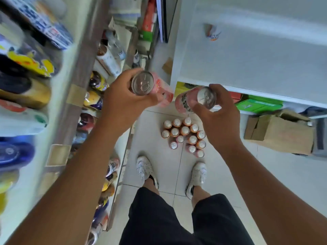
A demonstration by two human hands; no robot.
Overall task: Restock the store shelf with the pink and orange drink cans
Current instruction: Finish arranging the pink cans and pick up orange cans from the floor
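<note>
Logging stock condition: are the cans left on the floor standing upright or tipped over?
Upright. Each of the floor cans shows its round silver top facing up toward the head camera; none lies on its side.

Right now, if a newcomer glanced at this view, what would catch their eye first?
First, the two hands at centre: the left hand grips a pink aluminium drink can with a silver pull-tab lid, and the right hand grips a second pink can with dark lettering. Below them, a cluster of pink and orange cans stands upright on the pale tiled floor, just ahead of the white sneakers.
</note>
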